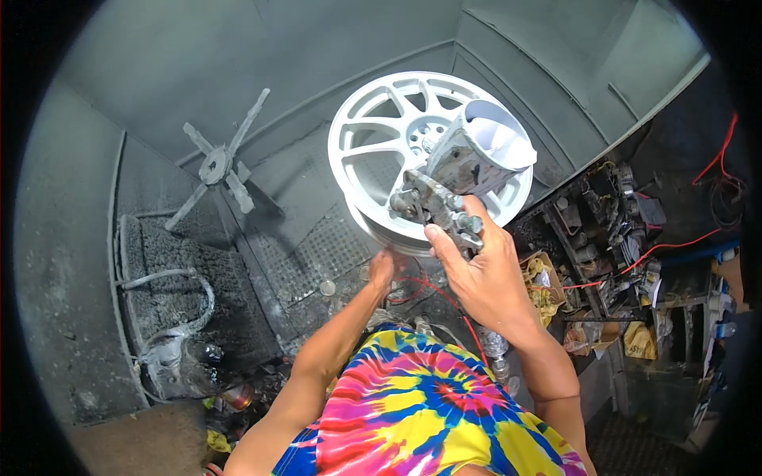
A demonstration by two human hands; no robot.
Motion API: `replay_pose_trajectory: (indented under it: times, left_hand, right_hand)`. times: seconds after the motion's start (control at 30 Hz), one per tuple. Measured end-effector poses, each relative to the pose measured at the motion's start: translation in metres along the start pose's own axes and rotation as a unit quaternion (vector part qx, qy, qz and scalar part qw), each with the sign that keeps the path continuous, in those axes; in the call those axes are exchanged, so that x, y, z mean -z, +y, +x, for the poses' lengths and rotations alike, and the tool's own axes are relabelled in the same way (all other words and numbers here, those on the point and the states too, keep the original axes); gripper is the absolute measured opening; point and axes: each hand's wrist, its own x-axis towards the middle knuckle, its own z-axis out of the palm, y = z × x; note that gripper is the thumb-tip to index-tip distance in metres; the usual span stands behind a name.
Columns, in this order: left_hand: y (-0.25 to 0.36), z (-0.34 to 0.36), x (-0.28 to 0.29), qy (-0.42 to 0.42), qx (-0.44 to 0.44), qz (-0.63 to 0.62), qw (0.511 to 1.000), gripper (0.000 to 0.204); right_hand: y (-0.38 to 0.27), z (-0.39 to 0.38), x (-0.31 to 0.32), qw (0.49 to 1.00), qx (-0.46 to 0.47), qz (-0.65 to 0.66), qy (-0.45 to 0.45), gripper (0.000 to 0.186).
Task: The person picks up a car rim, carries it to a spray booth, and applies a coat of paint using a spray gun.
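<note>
Blocking the white wheel (pixel 426 141) at three o'clock, my spray gun (pixel 438 197) pointed lengthwise toward ten, right hand (pixel 494 278) wrapped round it; left hand's (pixel 382 270) grip unclear.

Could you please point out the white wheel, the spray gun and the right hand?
White wheel (pixel 426 137): head view, on its hub.
Spray gun (pixel 439 204): head view, on its body.
Right hand (pixel 487 275): head view, on the middle of the hand.

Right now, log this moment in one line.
right hand: grips spray gun | left hand: by near edge of white wheel, contact unclear | cup: overlaps wheel in view
</note>
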Motion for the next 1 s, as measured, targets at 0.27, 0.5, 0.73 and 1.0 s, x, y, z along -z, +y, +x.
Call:
replay_pose_trajectory:
  times: [0.27,0.5,0.73,1.0]
  left_hand:
    - [-0.007,-0.034,-0.034,-0.140,0.096,0.105,0.980,0.054]
    - [-0.006,0.016,0.048,-0.068,0.138,0.083,0.985,0.035]
    - [0.050,0.037,0.070,0.091,0.048,-0.022,0.994,0.030]
    - [0.043,0.023,0.039,0.096,-0.004,-0.019,0.995,0.031]
  right_hand:
    - [0.014,-0.003,0.005,0.999,0.000,-0.041,0.035,0.021]
    - [0.003,-0.021,0.036,0.985,-0.052,-0.133,0.095,0.026]
    - [0.004,-0.007,0.043,0.990,-0.090,-0.047,0.102,0.024]
    - [0.005,-0.004,0.034,0.995,-0.090,-0.031,0.019,0.027]
